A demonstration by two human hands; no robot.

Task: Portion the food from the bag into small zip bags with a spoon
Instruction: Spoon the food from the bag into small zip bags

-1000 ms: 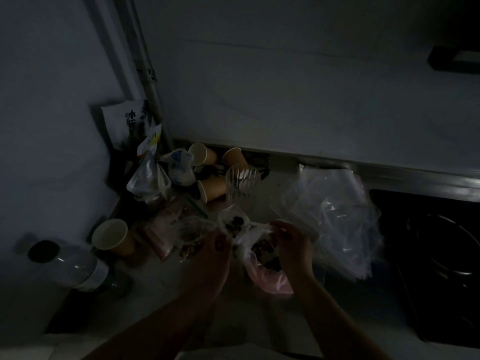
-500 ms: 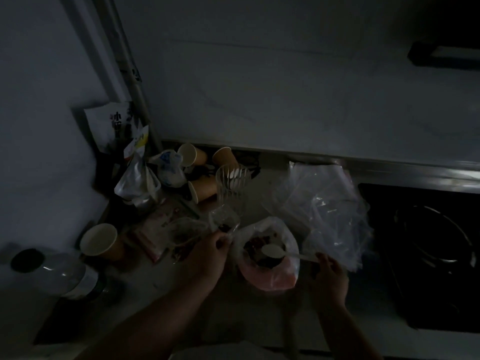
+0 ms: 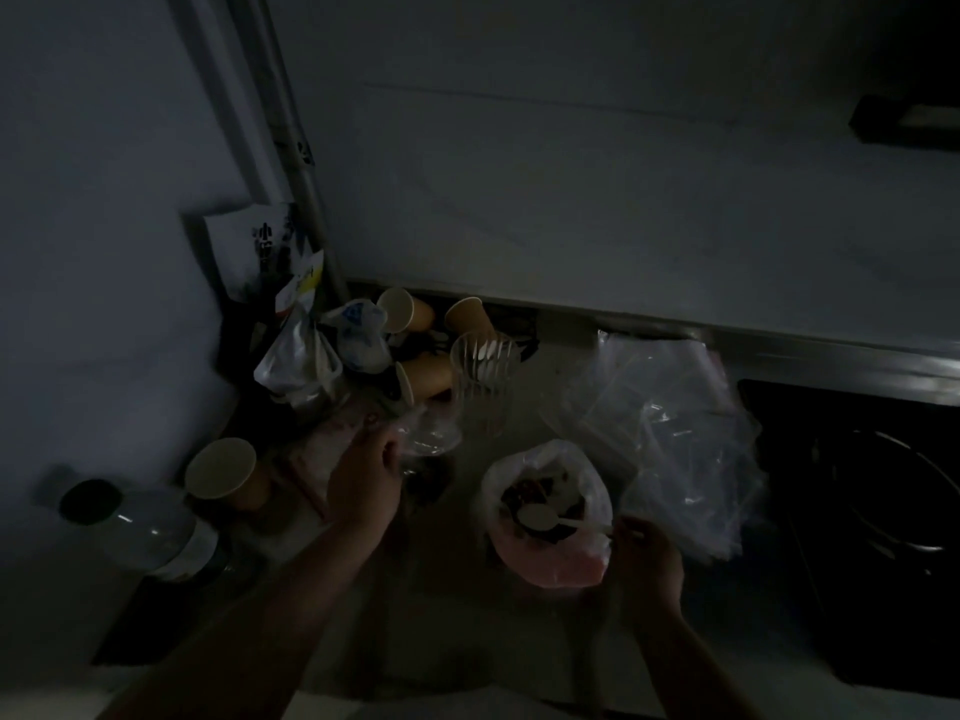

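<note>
dimly, the white plastic spoon (image 3: 550, 519) was seen lying across the open mouth of the food bag (image 3: 550, 532), its bowl over the dark food near the middle of the bag and its handle running out to the right. its long axis was set nearly level across the view, bowl end pointing left, handle end pointing right and a little down toward the right hand (image 3: 644, 566). the handle's tip was pinched between the thumb and fingertips (image 3: 621, 532) of that hand, which were closed together on it at the bag's right rim. the small zip bag (image 3: 431, 441) was held up at the left hand (image 3: 363, 480) (well apart from the spoon, left of the food bag), with the fingers curled on its near edge; whether they were clamped tight could not be told in the dark. a loose heap of clear zip bags (image 3: 670, 433) was spread on the counter (image 3: 452, 574) right of the food bag, just beside it. behind, paper cups (image 3: 415, 376) were tipped on their sides next to a ribbed clear cup (image 3: 480, 379), and one upright paper cup (image 3: 223, 470) was set at the far left.
</note>
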